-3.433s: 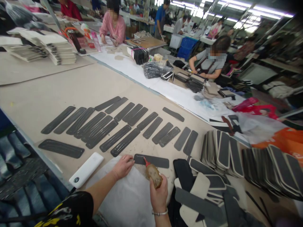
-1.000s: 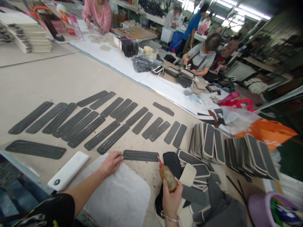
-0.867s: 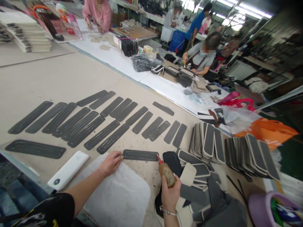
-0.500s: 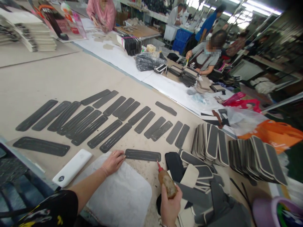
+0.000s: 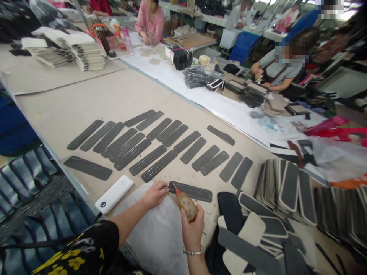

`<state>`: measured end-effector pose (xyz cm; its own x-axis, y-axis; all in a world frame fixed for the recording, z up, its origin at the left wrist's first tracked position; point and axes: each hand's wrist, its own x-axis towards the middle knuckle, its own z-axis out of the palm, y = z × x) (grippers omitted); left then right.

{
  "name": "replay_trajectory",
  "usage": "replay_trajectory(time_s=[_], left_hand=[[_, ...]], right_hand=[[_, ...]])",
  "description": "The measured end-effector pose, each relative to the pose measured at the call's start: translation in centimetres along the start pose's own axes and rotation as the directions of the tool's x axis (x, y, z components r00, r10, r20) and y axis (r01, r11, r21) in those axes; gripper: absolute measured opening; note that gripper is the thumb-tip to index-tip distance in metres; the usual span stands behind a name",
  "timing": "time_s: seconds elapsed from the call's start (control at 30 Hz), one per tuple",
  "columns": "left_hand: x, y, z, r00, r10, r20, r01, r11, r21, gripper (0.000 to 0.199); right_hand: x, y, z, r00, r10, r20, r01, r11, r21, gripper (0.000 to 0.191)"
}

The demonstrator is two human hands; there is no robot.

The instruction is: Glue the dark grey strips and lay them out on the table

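Head view, the only one: right hand [image 5: 192, 229] wrapped tight around a brown glue bottle [image 5: 187, 205], red nozzle tipped down onto the left end of a dark strip [image 5: 191, 191] lying flat on the worktop [image 5: 86, 103], just ahead of the knuckles. Left hand [image 5: 155, 194] loosely spread, fingertips pressed on that same end of the strip, pinning it beside the nozzle, palm resting on a sheet of white paper [image 5: 160, 236] under both wrists. Judged from the layout, well into the batch but far from finished: beyond the left hand, two long rows of laid-out strips [image 5: 137, 145], many showing raised glossy lines that look like glue already run on, a few farther right looking plain and matte. Glue line on the strip in hand apparently only begun at the near end, though too small to tell for sure. To the right of the right hand, a loose heap of dark and pale cut pieces [image 5: 252, 236], and past it upright packs of stacked pieces [image 5: 283, 187], seemingly untouched and a good deal left. White power bank [image 5: 114, 194] off to the left of the left hand. Other people at work across the far side.
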<state>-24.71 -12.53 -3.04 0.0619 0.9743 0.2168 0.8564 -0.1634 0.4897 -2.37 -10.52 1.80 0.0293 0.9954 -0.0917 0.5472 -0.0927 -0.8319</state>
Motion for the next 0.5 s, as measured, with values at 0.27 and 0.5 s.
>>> replay_trajectory(time_s=[0.27, 0.5], left_hand=[[0.1, 0.1, -0.1, 1.0, -0.009, -0.011, 0.009, 1.0, -0.012, 0.023], [-0.1, 0.0, 0.0, 0.998, 0.023, -0.057, -0.022, 1.0, 0.012, 0.022]], right_hand=[[-1.3, 0.9, -1.7, 0.999, -0.021, 0.03, 0.022, 0.998, -0.059, 0.054], [-1.5, 0.9, -6.5, 0.963, 0.238, -0.123, -0.212, 0.957, 0.196, 0.071]])
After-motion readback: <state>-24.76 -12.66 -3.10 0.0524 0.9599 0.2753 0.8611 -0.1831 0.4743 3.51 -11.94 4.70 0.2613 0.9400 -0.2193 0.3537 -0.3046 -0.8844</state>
